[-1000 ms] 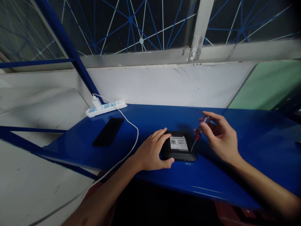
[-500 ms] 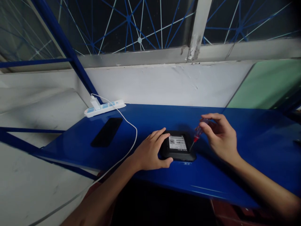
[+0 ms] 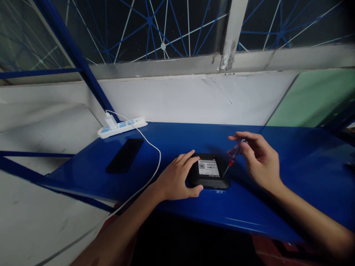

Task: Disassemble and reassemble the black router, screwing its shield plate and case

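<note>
A black square device [image 3: 209, 183] lies on the blue table [image 3: 194, 210], a white printed label [image 3: 208, 167] on its upper face. My left hand [image 3: 179, 177] grips the device's left side, fingers on its top and thumb at the near edge. In my right hand [image 3: 259, 159] is a screwdriver [image 3: 235, 152] with a clear handle and a red collar. Thumb and fingers are closed round the handle, and the tilted shaft reaches down to the right part of the device. The exact contact of its tip is too small to tell.
A black phone [image 3: 124, 156] lies to the left. Behind it is a white power strip [image 3: 122, 127] with a plugged-in charger [image 3: 111, 121]; its white cable [image 3: 160, 155] runs over the table left of my left hand. Blue frame bars [image 3: 94, 87] rise at the left.
The fingers of my right hand have shifted around the screwdriver handle, the index finger reaching further left. My left hand stays on the device. The whole view has moved slightly.
</note>
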`<action>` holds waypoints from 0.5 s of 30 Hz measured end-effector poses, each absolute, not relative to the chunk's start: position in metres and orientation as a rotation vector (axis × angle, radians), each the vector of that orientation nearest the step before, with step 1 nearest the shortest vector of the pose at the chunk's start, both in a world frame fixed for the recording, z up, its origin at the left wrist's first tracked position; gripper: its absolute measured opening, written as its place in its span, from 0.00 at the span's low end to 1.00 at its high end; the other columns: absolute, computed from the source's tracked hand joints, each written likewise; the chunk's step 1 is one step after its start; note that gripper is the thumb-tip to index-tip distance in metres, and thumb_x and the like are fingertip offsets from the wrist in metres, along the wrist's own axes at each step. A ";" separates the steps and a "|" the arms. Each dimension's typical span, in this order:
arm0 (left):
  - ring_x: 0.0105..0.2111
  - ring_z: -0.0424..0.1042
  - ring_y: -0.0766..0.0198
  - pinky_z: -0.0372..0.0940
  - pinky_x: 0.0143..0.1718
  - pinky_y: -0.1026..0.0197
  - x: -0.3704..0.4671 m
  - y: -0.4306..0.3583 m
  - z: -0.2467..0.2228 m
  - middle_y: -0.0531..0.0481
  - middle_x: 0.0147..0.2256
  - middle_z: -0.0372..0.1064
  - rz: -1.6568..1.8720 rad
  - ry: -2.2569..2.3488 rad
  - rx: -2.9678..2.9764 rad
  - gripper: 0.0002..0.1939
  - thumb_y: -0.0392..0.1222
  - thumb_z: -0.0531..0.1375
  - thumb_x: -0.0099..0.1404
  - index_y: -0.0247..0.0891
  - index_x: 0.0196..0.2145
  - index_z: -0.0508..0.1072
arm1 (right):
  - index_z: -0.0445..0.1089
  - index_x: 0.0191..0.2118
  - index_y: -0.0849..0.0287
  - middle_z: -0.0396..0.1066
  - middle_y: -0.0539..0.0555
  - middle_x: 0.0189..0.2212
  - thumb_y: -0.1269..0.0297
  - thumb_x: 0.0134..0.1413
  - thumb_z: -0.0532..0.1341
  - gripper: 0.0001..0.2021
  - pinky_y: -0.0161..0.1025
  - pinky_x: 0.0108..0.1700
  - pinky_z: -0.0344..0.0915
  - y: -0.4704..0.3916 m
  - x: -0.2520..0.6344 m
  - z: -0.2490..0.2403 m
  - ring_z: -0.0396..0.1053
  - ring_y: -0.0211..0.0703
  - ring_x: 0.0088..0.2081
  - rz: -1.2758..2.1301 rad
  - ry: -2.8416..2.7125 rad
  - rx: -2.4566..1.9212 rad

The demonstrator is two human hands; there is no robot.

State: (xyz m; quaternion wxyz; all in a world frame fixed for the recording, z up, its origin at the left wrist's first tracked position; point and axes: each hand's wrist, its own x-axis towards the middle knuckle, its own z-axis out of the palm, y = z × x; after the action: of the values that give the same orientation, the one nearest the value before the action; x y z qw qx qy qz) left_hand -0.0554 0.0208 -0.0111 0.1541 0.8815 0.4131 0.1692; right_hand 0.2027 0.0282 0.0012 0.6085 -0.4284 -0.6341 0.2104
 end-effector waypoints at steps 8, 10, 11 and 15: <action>0.67 0.53 0.41 0.55 0.65 0.39 -0.055 0.020 -0.011 0.35 0.69 0.47 0.453 1.199 2.546 0.42 0.54 0.65 0.57 0.35 0.64 0.58 | 0.71 0.47 0.51 0.70 0.49 0.39 0.61 0.64 0.60 0.07 0.37 0.31 0.73 0.032 0.203 -0.001 0.75 0.35 0.29 0.486 -1.475 -0.904; 0.67 0.53 0.41 0.55 0.65 0.40 -0.055 0.021 -0.011 0.35 0.69 0.47 0.458 1.200 2.543 0.43 0.54 0.65 0.57 0.35 0.64 0.58 | 0.72 0.46 0.51 0.68 0.48 0.37 0.62 0.62 0.63 0.07 0.36 0.31 0.72 0.033 0.202 -0.001 0.74 0.34 0.29 0.421 -1.487 -0.909; 0.67 0.53 0.41 0.55 0.65 0.40 -0.055 0.021 -0.011 0.35 0.69 0.47 0.461 1.200 2.542 0.43 0.54 0.65 0.57 0.35 0.64 0.58 | 0.72 0.46 0.51 0.68 0.48 0.36 0.62 0.61 0.64 0.08 0.36 0.32 0.72 0.033 0.202 0.000 0.73 0.34 0.29 0.394 -1.487 -0.928; 0.67 0.53 0.42 0.55 0.65 0.40 -0.055 0.021 -0.011 0.35 0.69 0.48 0.469 1.186 2.551 0.43 0.54 0.65 0.56 0.35 0.64 0.58 | 0.71 0.50 0.51 0.75 0.51 0.39 0.61 0.64 0.61 0.11 0.39 0.34 0.74 0.031 0.202 0.001 0.76 0.38 0.31 0.452 -1.462 -0.990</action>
State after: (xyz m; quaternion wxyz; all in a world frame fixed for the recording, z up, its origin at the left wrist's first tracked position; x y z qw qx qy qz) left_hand -0.0554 0.0205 -0.0110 0.1441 0.8851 0.4116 0.1626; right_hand 0.2019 0.0308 0.0010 0.6129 -0.4291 -0.6338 0.1961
